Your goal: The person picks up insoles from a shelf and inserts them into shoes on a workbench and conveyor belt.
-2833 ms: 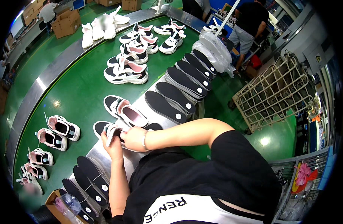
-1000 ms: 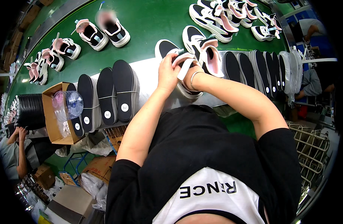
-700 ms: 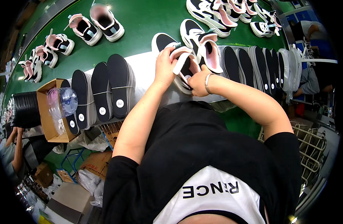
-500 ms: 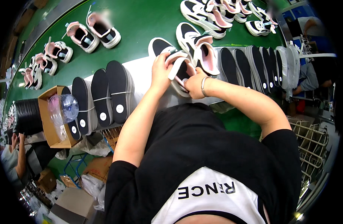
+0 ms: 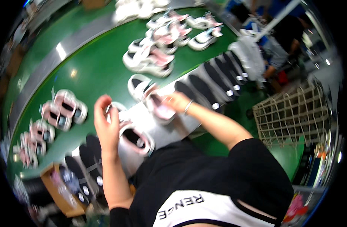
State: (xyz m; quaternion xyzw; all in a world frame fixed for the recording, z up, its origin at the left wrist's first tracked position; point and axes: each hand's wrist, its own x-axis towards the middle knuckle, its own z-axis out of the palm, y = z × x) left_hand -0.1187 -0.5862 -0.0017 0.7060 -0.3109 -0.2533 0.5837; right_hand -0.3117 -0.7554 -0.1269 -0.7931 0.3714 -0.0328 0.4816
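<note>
My left hand (image 5: 107, 126) is raised with its fingers apart and holds nothing. Right beside it, a white, black and pink sneaker (image 5: 135, 139) rests on the pale work strip (image 5: 162, 135), its opening toward me. My right hand (image 5: 176, 102) grips a second sneaker (image 5: 160, 109) of the same kind at the collar, and a bracelet shows on that wrist. Motion smears both shoes, so their finer parts cannot be made out.
Banded stacks of black insoles (image 5: 198, 90) line the strip to the right, with further insole stacks (image 5: 93, 153) at left. An open cardboard box (image 5: 62, 193) holds clear plastic. More sneakers (image 5: 149, 58) stand on the green table (image 5: 94, 64). A wire cart (image 5: 290, 115) is at right.
My left hand has let go of the sneaker both hands were on, which now rests on the strip. My right hand has moved to the other sneaker. The view has turned right.
</note>
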